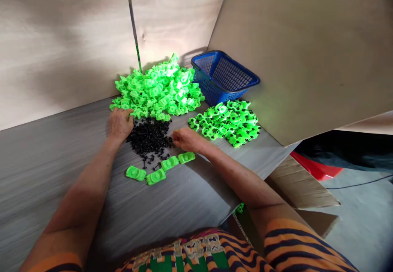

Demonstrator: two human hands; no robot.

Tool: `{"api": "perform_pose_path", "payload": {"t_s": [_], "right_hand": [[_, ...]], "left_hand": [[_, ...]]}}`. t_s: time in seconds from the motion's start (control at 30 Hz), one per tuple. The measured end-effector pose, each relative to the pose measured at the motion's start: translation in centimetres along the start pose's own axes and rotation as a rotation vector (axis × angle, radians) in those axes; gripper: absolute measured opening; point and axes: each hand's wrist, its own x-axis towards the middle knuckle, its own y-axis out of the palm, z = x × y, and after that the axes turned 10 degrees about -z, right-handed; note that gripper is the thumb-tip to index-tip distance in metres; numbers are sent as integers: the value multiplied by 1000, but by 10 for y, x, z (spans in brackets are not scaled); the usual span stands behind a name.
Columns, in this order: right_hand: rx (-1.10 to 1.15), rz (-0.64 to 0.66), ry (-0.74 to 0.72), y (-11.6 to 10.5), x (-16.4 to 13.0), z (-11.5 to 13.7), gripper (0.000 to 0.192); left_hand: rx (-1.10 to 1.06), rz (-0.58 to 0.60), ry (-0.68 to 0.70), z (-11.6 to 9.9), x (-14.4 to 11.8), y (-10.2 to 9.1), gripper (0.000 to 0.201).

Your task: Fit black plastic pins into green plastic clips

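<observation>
My left hand (120,122) is at the near left edge of a heap of bright green plastic toy car bodies (159,85), its fingers curled by the lowest pieces; what they hold is hidden. Just right of it lies a pile of small black wheel axles (149,136). At that pile's right side my right hand (186,139) is closed, fingertips down among the axles, and I cannot make out what is pinched. Several green car bodies (156,177) lie in a loose row in front of the axles, with a few stray axles (148,159) between.
To the right is a pile of green cars with black wheels fitted (229,122). A blue plastic basket (225,77) stands behind it against wooden panels (291,51). A thin upright strip (134,30) rises behind the green heap. Open cardboard flaps (302,182) sit below the table's right edge.
</observation>
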Motion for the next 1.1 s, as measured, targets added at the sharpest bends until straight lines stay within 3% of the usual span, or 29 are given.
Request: {"api": "perform_pose_path", "payload": {"t_s": [0.17, 0.3, 0.43, 0.6, 0.77, 0.93, 1.1], "right_hand": [[16, -46, -64, 11, 6, -3, 23], [60, -81, -51, 12, 12, 1, 23], [233, -223, -50, -1, 23, 9, 20], [515, -331, -75, -15, 43, 14, 13], [789, -281, 12, -14, 48, 11, 15], [1022, -252, 108, -6, 47, 8, 13], [1034, -309, 182, 5, 51, 9, 13]], "left_hand": [[-227, -112, -133, -13, 3, -5, 30], [-665, -162, -426, -31, 5, -9, 29], [-1155, -42, -595, -49, 4, -17, 39], [-1442, 178, -678, -65, -1, -33, 42], [-1553, 291, -682, -78, -8, -37, 33], [-1490, 354, -702, -83, -11, -34, 31], [-1246, 239, -661, -91, -13, -33, 45]]}}
